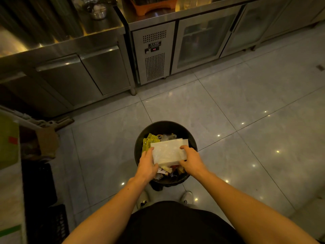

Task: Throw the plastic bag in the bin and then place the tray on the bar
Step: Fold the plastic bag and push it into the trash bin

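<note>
— Hands?
— Your left hand (147, 163) and right hand (192, 160) grip the white tray (168, 153), wrapped in a plastic bag.
— Location?
— Directly above the black bin (164, 126), over its rubbish.

The bin (163, 128) contents lay partly hidden beneath the white tray (168, 152). The upper-frame countertop (158, 16) items were cut off. The refrigerator display (154, 49) digits were too small to read.
</note>
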A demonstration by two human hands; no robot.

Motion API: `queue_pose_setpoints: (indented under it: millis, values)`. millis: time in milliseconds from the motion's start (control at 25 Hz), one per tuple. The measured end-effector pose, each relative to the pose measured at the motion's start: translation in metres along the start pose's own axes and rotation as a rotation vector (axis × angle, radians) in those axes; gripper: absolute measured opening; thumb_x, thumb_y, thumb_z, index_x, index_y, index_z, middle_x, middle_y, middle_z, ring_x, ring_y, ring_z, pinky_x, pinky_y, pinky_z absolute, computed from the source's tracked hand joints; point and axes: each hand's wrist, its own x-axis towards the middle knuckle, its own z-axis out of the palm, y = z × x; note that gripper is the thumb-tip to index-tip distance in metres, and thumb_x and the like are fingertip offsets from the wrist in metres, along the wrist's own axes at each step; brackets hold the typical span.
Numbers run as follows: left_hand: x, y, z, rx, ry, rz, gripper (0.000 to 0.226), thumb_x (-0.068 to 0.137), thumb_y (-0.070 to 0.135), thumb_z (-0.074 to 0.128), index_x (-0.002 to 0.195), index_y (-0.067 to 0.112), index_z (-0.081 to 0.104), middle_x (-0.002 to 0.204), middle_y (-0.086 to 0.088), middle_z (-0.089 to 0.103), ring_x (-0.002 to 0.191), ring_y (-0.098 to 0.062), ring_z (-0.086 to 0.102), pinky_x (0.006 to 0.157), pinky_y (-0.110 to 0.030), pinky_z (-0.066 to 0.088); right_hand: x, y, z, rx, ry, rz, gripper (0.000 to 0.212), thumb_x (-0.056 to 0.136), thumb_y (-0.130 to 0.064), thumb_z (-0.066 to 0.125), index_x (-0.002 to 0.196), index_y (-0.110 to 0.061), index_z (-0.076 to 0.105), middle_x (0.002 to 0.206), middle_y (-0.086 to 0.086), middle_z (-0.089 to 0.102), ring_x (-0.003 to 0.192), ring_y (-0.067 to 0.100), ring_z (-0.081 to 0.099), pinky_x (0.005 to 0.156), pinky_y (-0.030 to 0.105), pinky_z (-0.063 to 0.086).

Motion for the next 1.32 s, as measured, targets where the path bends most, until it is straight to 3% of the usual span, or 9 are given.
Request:
queue_pose_setpoints:
  millis: [160, 520, 720, 880, 1080, 1320]
  values:
    - [-0.003, -0.001, 0.002, 0.054, 0.009, 0.026, 0.070, 0.088, 0.018, 0.062, 0.149, 0.015, 0.028, 0.149, -0.010, 0.029, 0.135, -0.029, 0.036, 0.111, -0.046, 0.037, -0.002, -0.002, -0.001, 0.006, -0.011, -0.022, 0.058, 0.088, -0.016, 0.065, 0.141, -0.019, 0.040, 0.140, 0.011, 0.044, 0.120, 0.029, 0.052, 0.098, 0.038, 0.047]
    - [-0.009, 0.000, -0.001, 0.052, 0.066, 0.079, 0.052, 0.097, 0.033, 0.048, 0.144, 0.014, 0.038, 0.145, -0.008, 0.039, 0.132, -0.024, 0.041, 0.109, -0.038, 0.037, -0.011, -0.013, -0.005, 0.038, 0.008, -0.040, 0.056, 0.090, -0.025, 0.061, 0.141, -0.021, 0.039, 0.131, 0.011, 0.049, 0.097, 0.025, 0.060, 0.086, 0.037, 0.053]
    - [-0.015, -0.002, -0.010, 0.033, 0.107, 0.149, 0.046, 0.099, 0.033, 0.043, 0.141, 0.014, 0.043, 0.142, -0.007, 0.043, 0.128, -0.022, 0.044, 0.105, -0.040, 0.041, -0.020, -0.020, -0.004, 0.036, 0.054, -0.053, 0.050, 0.093, -0.025, 0.055, 0.140, -0.018, 0.041, 0.135, 0.013, 0.047, 0.114, 0.029, 0.055, 0.095, 0.037, 0.047]
    - [-0.020, -0.008, -0.021, 0.073, 0.110, 0.220, 0.045, 0.099, 0.034, 0.043, 0.139, 0.015, 0.044, 0.139, -0.005, 0.045, 0.127, -0.020, 0.045, 0.104, -0.038, 0.042, -0.031, -0.031, 0.002, 0.053, 0.114, -0.044, 0.051, 0.095, -0.030, 0.053, 0.142, -0.018, 0.040, 0.136, 0.013, 0.047, 0.109, 0.028, 0.058, 0.095, 0.040, 0.049]
    - [-0.019, -0.010, -0.039, 0.225, 0.096, 0.404, 0.043, 0.099, 0.032, 0.042, 0.136, 0.011, 0.047, 0.136, -0.007, 0.049, 0.125, -0.023, 0.046, 0.104, -0.037, 0.042, -0.049, -0.043, 0.005, 0.061, 0.206, -0.013, 0.053, 0.096, -0.033, 0.051, 0.145, -0.019, 0.037, 0.140, 0.013, 0.046, 0.122, 0.029, 0.051, 0.100, 0.041, 0.045]
    - [-0.019, 0.012, -0.041, 0.363, 0.046, 0.617, 0.043, 0.098, 0.034, 0.043, 0.133, 0.010, 0.050, 0.132, -0.010, 0.054, 0.121, -0.025, 0.051, 0.101, -0.039, 0.044, -0.085, -0.038, -0.005, 0.036, 0.389, 0.069, 0.049, 0.096, -0.035, 0.047, 0.143, -0.021, 0.041, 0.139, 0.007, 0.048, 0.124, 0.026, 0.049, 0.097, 0.041, 0.048]
